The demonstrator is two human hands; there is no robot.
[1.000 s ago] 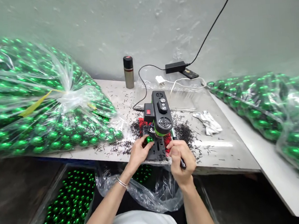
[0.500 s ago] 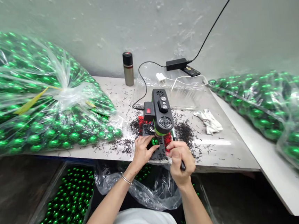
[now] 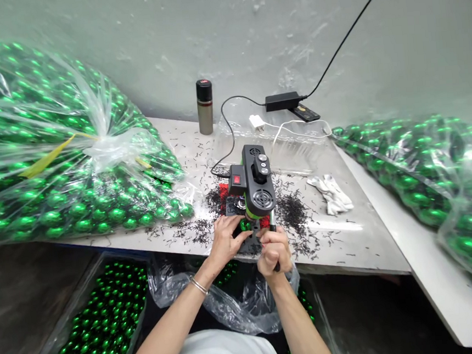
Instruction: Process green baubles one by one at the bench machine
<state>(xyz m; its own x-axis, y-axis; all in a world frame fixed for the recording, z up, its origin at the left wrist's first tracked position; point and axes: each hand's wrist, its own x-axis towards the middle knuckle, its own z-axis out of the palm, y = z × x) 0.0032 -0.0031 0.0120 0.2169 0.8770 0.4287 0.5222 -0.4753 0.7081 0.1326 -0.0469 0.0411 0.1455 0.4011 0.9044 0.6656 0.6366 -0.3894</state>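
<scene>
A small black bench drill press stands on the table, its head over a dark base plate. Under the head sits a shiny green ball. My left hand is closed on this ball, thumb and fingers on either side of it. My right hand is wrapped round the black-gripped feed lever at the press's right side. Red material shows beneath the press, and black shavings lie around it. The tool tip is hidden by the head.
Large clear bags of green balls lie at left and right. A flask, power adapter, clear plastic tray and white glove are on the table. A bin of balls stands below the table edge.
My right hand has moved left with the lever, which now stands closer to the press. The left hand stays at the green ball. The view has shifted slightly.
</scene>
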